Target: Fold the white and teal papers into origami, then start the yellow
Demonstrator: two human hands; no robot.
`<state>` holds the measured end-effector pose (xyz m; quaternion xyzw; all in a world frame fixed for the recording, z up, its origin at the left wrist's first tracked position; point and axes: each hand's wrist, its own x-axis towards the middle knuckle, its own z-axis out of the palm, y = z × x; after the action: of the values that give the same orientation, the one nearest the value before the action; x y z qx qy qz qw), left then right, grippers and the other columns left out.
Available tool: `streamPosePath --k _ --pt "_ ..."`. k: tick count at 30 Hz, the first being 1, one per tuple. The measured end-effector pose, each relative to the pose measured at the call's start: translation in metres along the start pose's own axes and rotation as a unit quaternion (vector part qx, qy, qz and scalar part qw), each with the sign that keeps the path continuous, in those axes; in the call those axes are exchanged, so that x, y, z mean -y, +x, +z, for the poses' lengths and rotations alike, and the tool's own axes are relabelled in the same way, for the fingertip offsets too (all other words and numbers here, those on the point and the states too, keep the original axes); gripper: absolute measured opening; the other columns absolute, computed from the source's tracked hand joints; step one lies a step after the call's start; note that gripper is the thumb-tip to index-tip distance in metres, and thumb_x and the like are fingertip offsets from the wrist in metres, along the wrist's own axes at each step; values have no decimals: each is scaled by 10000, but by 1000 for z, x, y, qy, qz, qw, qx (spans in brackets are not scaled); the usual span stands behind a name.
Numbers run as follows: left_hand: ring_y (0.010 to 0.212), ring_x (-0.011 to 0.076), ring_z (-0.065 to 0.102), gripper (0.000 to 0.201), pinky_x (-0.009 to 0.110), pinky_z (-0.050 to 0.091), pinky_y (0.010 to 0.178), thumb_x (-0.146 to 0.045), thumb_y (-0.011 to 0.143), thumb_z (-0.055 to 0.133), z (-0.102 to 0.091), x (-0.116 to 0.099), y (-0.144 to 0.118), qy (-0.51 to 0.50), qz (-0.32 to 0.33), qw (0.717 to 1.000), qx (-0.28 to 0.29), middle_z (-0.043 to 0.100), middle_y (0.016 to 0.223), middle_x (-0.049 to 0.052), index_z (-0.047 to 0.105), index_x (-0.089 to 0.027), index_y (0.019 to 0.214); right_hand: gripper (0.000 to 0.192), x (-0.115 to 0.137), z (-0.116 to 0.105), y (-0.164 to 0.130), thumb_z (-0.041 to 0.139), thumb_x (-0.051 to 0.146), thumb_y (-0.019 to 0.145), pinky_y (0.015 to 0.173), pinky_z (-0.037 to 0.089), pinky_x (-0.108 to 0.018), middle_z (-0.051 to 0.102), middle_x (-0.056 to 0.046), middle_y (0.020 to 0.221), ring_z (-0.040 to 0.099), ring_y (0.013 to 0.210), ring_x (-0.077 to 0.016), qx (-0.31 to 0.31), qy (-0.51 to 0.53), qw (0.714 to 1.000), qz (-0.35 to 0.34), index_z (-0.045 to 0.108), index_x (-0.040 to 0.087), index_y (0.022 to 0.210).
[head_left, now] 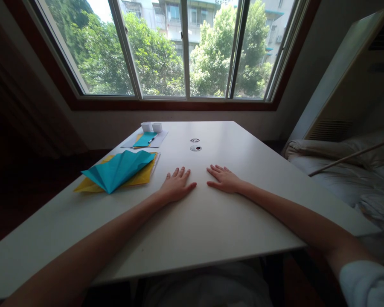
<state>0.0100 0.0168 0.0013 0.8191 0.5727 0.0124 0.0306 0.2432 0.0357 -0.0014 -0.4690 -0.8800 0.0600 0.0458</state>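
Far to the left hangs a dark curtain (22, 106), and beside it the white table (192, 230) begins. On its left part lies a teal pleated paper fan (118, 170), spread open on a yellow sheet (141, 177) that shows at its edges. Farther back on the same side a grey sheet (158, 138) carries a smaller teal paper (144, 139) with a dark pen (151, 140) across it, and two small white cups (152, 126) stand at its far edge.

Just right of the fan the left hand (176, 186) rests palm down on bare tabletop, fingers straight and slightly apart, thumb out to the right, holding nothing. A narrow strip of table separates it from the right hand (225, 179), which lies flat the same way, fingers loosely spread, thumb pointing left, also empty. The fan is near the left hand but not touching it. Nothing lies between the hands.

Beyond them two round cable holes (195, 148) sit in the tabletop. A wide window (182, 47) with green trees fills the far wall. At the right stands a pale cabinet (348, 85), with rumpled bedding (345, 166) below it.
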Motion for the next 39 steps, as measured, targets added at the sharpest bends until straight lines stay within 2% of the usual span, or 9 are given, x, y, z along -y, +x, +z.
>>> streamPosePath --k 39 --pt "1337 317 148 749 523 191 1022 -647 829 169 0 0 -1 13 -2 1000 -6 164 1471 125 208 -171 1406 786 1 1 1 209 690 798 1066 173 -457 213 -101 1463 207 1332 -276 -6 -1 1000 1 231 191 1406"
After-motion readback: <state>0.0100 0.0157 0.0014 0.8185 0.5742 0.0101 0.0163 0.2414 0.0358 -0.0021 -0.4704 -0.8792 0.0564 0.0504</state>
